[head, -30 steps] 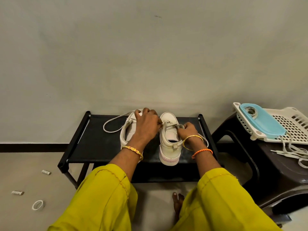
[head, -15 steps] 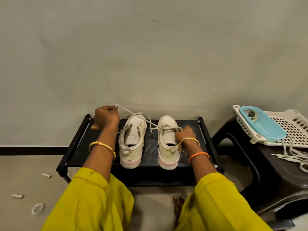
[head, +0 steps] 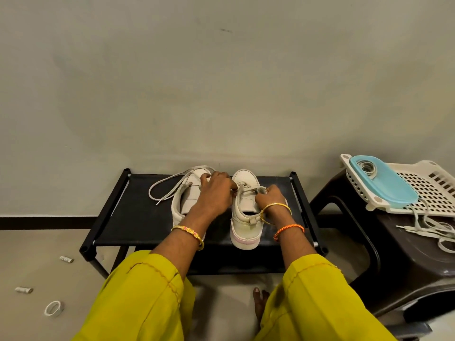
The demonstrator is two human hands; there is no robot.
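I pinch the lace [head: 248, 190] of the right shoe [head: 246, 225] with my left hand [head: 216, 193] and right hand [head: 269, 199]; it looks only part laced.

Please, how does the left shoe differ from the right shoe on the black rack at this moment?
The left shoe trails a loose lace in a loop on the rack; the right shoe's threaded lace is pinched by the left hand and right hand. The left shoe is partly hidden behind the left arm; the right shoe shows its whole heel and pink sole stripe. Both are cream, upright, toes toward the wall.
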